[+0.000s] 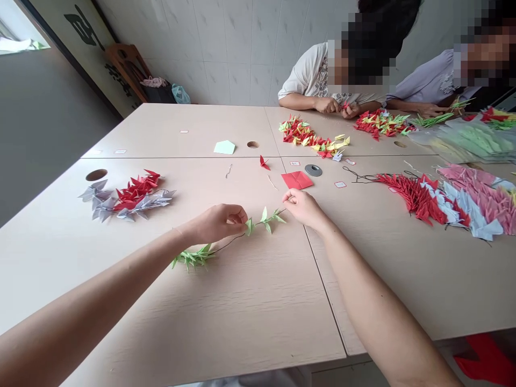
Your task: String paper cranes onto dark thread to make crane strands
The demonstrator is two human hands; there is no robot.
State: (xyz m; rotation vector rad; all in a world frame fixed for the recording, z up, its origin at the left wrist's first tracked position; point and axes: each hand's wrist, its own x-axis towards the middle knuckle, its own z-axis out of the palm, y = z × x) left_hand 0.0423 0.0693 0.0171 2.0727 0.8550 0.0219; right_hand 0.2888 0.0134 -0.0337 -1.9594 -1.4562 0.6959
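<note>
My left hand (220, 224) pinches a green paper crane (250, 227) that is threaded on a dark string (229, 244). More green cranes (268, 219) sit on the string between my hands. My right hand (302, 205) is closed at the string's far end, its fingertips pressed together. Partly behind my left wrist, a bunch of green paper cranes (195, 258) lies on the table on the same string. Just beyond my right hand is a red paper square (297, 180), with a single red crane (264, 163) to its left.
Grey and red crane strings (137, 194) lie at left. A pale green paper (224, 147) and a grey ring (313, 170) are farther back. Red, blue and pink crane strings (419, 199) spread at right. Two people sit across the table (226, 322), near red-yellow-green cranes (310, 137) and plastic bags (463, 140).
</note>
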